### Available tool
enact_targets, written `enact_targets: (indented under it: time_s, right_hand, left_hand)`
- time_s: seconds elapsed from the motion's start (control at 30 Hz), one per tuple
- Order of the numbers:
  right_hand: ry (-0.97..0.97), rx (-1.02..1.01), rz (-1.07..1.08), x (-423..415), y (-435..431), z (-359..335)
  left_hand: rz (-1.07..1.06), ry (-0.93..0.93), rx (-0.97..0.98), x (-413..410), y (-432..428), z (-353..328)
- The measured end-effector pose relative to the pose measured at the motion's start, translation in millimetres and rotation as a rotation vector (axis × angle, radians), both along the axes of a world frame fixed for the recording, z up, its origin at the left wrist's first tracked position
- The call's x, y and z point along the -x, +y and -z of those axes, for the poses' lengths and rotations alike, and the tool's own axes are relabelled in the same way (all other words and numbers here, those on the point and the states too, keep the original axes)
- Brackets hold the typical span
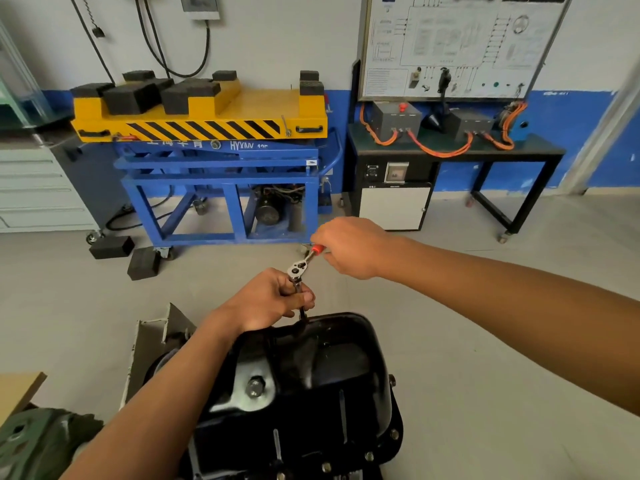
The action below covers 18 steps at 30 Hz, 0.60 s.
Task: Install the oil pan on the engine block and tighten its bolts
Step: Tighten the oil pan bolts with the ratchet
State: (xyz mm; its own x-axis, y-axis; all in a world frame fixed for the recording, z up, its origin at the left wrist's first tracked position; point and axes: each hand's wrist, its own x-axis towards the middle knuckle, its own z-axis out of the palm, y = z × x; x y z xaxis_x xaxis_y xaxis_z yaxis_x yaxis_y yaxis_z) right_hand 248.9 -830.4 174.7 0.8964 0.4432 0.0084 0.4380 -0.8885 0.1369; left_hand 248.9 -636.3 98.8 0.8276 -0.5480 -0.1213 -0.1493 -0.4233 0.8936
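At the bottom middle of the view, a black oil pan (pixel 311 375) sits dome-up, its flange lying on the engine, which it almost wholly hides. A row of bolts (pixel 369 455) stands along the flange on the near right edge, and a larger drain plug (pixel 255 388) shows on the pan's left slope.

Above the pan's far edge is a ratchet (pixel 300 265) with a thin extension (pixel 302 311) running down to the flange. The left hand (pixel 273 299) has its fingers and thumb curled round the extension just under the ratchet head, its forearm crossing over the pan's left side. The right hand (pixel 353 247) is closed round the ratchet's red handle (pixel 317 250), which points up and to the right from the head; only a short part of the grip shows past the fingers. Whether the socket sits on a bolt cannot be told, as the pan's rim hides the tip.

Left of the pan stands a grey metal frame (pixel 152 337), and a green object (pixel 34 441) lies at the lower left corner.

Further back, on the floor (pixel 485 323), a blue lift cart (pixel 221 161) carries a yellow top (pixel 263 105) loaded with black rubber blocks (pixel 131 97); two more blocks (pixel 111 247) lie on the floor by its left wheel. To its right a black desk (pixel 519 152) holds grey boxes (pixel 394 117) joined by orange cables (pixel 440 147), below a wiring board (pixel 450 46). A pale drawer cabinet (pixel 38 188) stands at the far left.
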Motion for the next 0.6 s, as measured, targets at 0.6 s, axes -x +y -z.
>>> enact_targets:
  time_s: [0.6]
  right_hand:
    - [0.086,-0.93,0.154,118.4,-15.3,45.4]
  left_hand:
    - [-0.134,-0.213,0.039,1.4,5.4,0.5]
